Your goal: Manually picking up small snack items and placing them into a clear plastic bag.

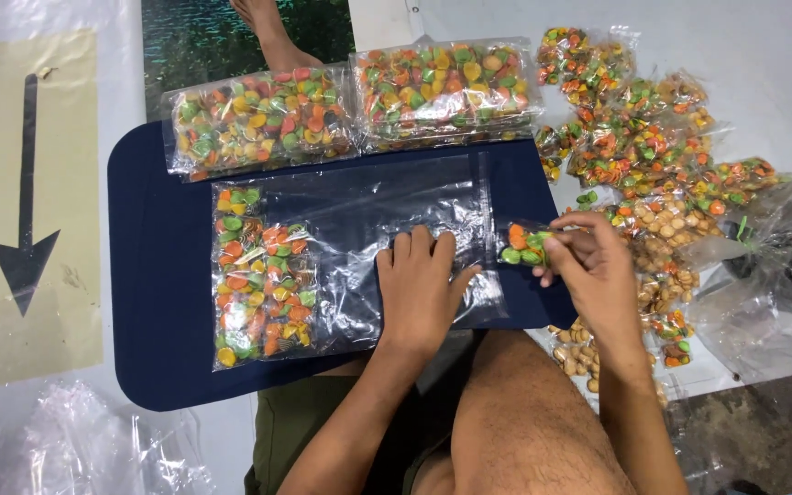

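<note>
The right hand (598, 266) pinches a small packet of orange and green candies (524, 246) between thumb and fingertips, fingers narrowed tight around its right end. The packet's long axis runs roughly left to right, its free end aimed at the open mouth of the large clear bag (368, 243), which lies just left of those fingertips. The left hand (419, 284) rests flat on that bag, fingers together and pressing the plastic down near its right edge, holding nothing. Further left from the left fingers, inside the same bag, small packets already fill the far end (263, 280); the stretch under and beside the palm is bare plastic. Of the two hands the right is nearer the loose packets. Beyond the fingers, away from the person, two full bags (263, 119) lie side by side on the dark blue mat (153, 275). Out to the right of the right hand sits a heap of more small packets (643, 137) and loose tan pieces (666, 229)
</note>
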